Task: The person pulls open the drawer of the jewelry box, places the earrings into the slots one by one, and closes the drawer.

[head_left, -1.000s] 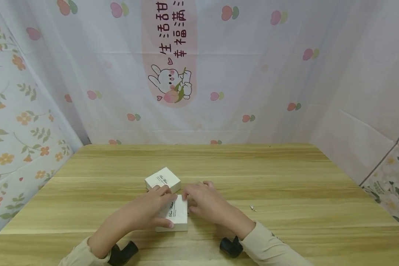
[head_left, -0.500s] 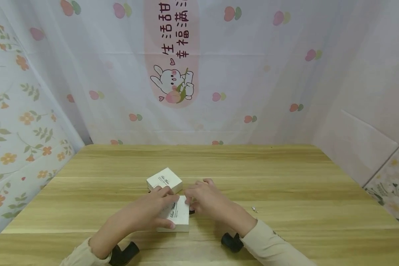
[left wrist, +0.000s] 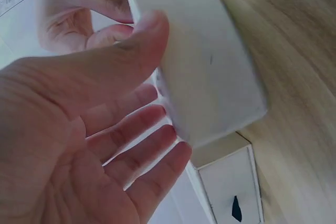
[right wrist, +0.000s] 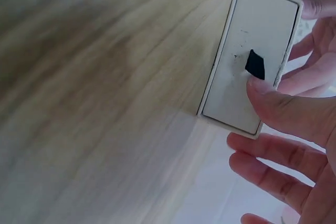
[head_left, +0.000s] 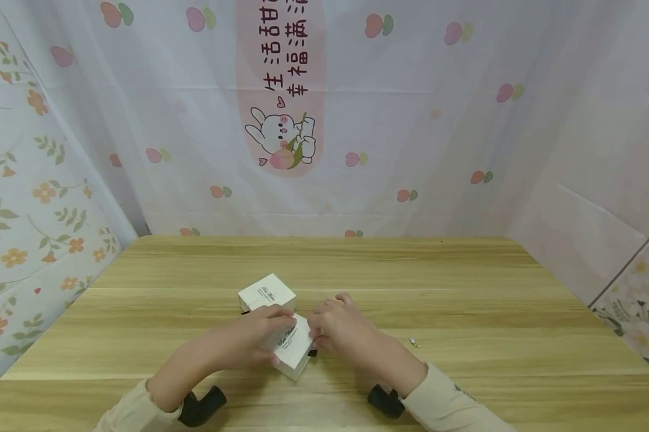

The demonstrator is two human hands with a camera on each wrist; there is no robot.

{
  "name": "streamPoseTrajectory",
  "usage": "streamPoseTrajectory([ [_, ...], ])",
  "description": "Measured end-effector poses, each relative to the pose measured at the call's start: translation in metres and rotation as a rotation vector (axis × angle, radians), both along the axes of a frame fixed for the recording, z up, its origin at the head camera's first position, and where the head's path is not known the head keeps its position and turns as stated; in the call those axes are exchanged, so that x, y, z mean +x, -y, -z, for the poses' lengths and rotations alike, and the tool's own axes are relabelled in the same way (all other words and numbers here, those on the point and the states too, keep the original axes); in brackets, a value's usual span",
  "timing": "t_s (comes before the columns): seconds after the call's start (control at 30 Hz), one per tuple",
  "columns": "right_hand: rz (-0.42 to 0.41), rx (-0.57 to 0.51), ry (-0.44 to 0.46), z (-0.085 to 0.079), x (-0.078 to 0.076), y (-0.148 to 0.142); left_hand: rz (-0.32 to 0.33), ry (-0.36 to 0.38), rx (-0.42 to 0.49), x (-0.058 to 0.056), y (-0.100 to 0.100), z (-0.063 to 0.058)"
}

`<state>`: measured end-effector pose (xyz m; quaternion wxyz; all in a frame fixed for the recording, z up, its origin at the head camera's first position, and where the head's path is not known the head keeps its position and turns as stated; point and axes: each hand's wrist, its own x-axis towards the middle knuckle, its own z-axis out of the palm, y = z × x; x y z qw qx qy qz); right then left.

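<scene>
Gripping the tilted white box [head_left: 293, 347] across its sides with my left hand [head_left: 248, 339], over the counter [head_left: 410, 276], just before the second box [head_left: 270, 291]; my right hand [head_left: 343, 330] thumbs beside the black tab [right wrist: 255, 65], can't tell if pinching; probably light, stiff, dentable; I'd hold it by opposite sides.

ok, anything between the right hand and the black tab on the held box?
Nothing visible: the thumb of the right hand lies right at the black tab on the held box. Whether they touch is unclear. The second box sits farther back, not between.
</scene>
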<state>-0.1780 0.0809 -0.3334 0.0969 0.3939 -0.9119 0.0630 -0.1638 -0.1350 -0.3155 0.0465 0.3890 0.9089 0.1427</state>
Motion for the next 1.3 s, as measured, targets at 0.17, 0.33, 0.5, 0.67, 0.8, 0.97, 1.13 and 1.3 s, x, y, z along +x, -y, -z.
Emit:
streamPoseTrajectory([
  [0.17,0.004,0.015,-0.056,0.001,0.002,0.0,0.0,-0.009,0.002,-0.001,0.0,0.001],
  [0.33,0.02,0.019,-0.056,0.0,0.006,0.0,-0.052,0.015,0.008,0.001,0.0,0.003],
  [0.5,0.046,0.048,-0.074,-0.001,0.01,0.0,-0.108,-0.02,0.005,0.005,-0.004,0.007],
  [0.67,0.065,0.08,-0.129,-0.002,0.016,0.001,-0.107,-0.104,0.076,0.007,-0.009,0.014],
  [0.8,0.073,0.094,-0.171,0.0,0.02,0.0,-0.08,-0.15,0.105,0.007,-0.01,0.017],
  [0.97,0.074,0.071,-0.193,0.002,0.024,-0.002,-0.03,-0.165,0.103,0.003,-0.009,0.017],
  [1.13,0.078,0.019,-0.125,0.005,0.024,-0.005,-0.007,-0.13,0.08,-0.001,-0.009,0.015],
  [1.3,0.085,0.019,-0.077,0.005,0.023,-0.009,0.027,-0.146,0.081,-0.006,-0.011,0.016],
])
